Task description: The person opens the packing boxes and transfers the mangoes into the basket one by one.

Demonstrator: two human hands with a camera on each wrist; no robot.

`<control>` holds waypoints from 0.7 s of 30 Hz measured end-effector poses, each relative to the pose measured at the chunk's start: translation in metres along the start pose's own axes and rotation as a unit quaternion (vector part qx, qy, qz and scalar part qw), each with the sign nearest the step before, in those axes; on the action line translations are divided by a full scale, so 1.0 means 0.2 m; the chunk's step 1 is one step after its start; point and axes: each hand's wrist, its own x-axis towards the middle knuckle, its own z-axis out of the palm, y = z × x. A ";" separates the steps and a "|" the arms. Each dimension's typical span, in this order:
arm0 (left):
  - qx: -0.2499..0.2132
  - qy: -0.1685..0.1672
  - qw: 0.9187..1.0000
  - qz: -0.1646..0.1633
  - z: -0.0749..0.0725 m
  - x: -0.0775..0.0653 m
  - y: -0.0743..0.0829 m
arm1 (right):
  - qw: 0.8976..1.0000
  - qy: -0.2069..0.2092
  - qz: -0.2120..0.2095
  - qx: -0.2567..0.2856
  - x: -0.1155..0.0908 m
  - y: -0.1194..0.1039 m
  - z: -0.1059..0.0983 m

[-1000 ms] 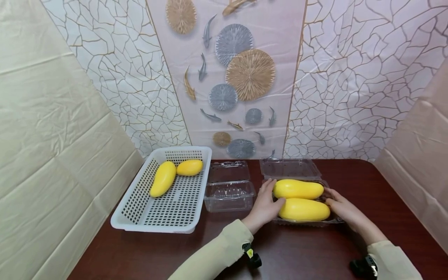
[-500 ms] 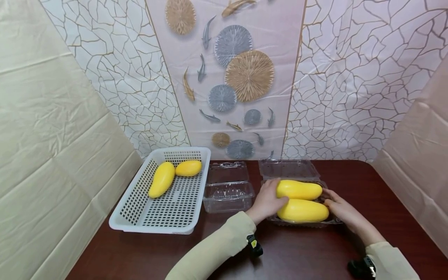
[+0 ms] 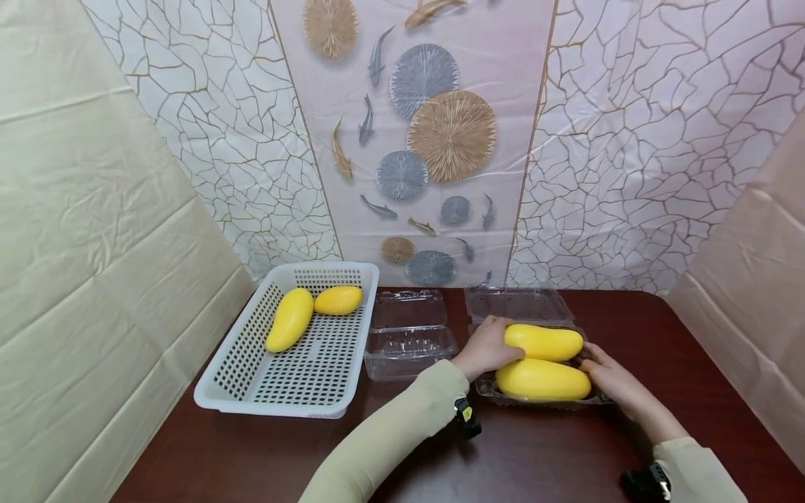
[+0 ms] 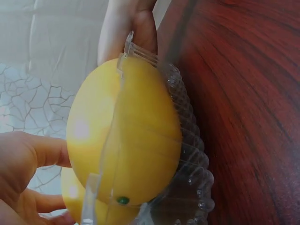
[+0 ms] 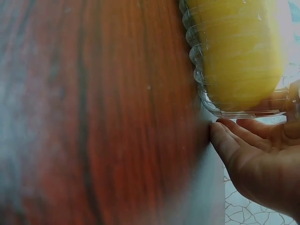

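Observation:
Two yellow mangoes lie side by side in a clear plastic clamshell box (image 4: 199,173). My left hand (image 3: 490,346) grips the left end of the rear mango (image 3: 548,342), its thumb between the two fruits. The front mango (image 3: 544,381) shows a green stem spot in the left wrist view. At the box's right end, my right hand (image 3: 613,381) holds the wall, with fingers against its outside and the thumb near the rim, as the right wrist view (image 5: 262,159) suggests. The box's lid (image 3: 518,304) stands open behind.
On the left is a white perforated basket (image 3: 277,405) holding two more mangoes, a longer one (image 3: 291,320) and a smaller one (image 3: 338,300). Between basket and hands stands a second open clamshell box (image 3: 410,356). A patterned cloth (image 3: 453,133) hangs behind the dark red table (image 3: 534,454).
My left hand has shifted a little to the right, and the rear mango has slid slightly right with it. My right hand stays at the box's right end.

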 end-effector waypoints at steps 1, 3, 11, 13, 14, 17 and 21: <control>-0.004 -0.004 1.000 -0.003 0.00 0.00 0.00 | 1.000 0.000 0.000 -0.001 0.00 0.00 0.00; -0.002 -0.010 1.000 -0.005 0.01 0.02 0.01 | 1.000 0.002 -0.001 -0.002 0.00 0.00 0.00; 0.083 -0.034 0.996 0.005 0.00 0.06 0.04 | 1.000 0.004 -0.011 -0.003 0.00 0.00 0.01; 0.115 -0.036 0.993 0.014 -0.01 0.07 0.06 | 1.000 0.005 -0.011 -0.005 0.00 0.00 0.01; 0.129 -0.037 0.991 0.016 -0.01 0.08 0.07 | 1.000 0.005 -0.011 -0.006 0.00 0.00 0.01; 0.167 -0.039 0.985 0.017 0.00 0.08 0.10 | 1.000 0.002 -0.011 -0.008 0.00 0.00 0.01; 0.204 -0.042 0.978 0.008 0.00 0.08 0.14 | 1.000 -0.004 -0.015 -0.009 0.00 0.01 0.01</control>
